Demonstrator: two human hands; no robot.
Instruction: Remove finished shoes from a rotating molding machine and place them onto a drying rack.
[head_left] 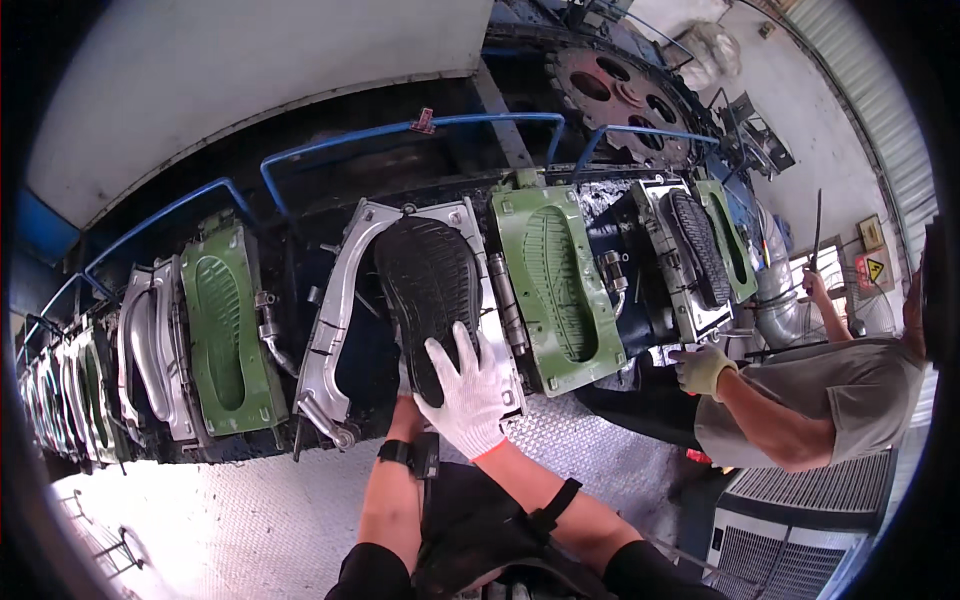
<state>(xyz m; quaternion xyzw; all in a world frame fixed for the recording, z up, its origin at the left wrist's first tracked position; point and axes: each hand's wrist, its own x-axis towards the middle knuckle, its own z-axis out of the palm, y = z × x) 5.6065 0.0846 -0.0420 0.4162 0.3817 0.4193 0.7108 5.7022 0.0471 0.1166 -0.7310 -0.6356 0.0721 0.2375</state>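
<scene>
A black shoe sole (428,280) with a ribbed surface lies over the silver metal mould (492,355) in front of me. My right hand (465,395), in a white knitted glove, rests on the sole's near end with fingers spread. My left hand (405,412) reaches to the sole's near left edge; its fingers are hidden behind the sole and my right hand. Left of the sole stands a silver frame half (330,335) with a sole-shaped opening. Right of it is a green mould plate (558,290) with a ribbed sole-shaped hollow.
More moulds, including a green plate (220,335), run leftward along the line. Blue rails (350,140) stand behind it, and a large toothed wheel (620,95) at the back. At right, a co-worker's gloved hand (705,370) is near another black sole (697,245); their other hand holds a dark rod.
</scene>
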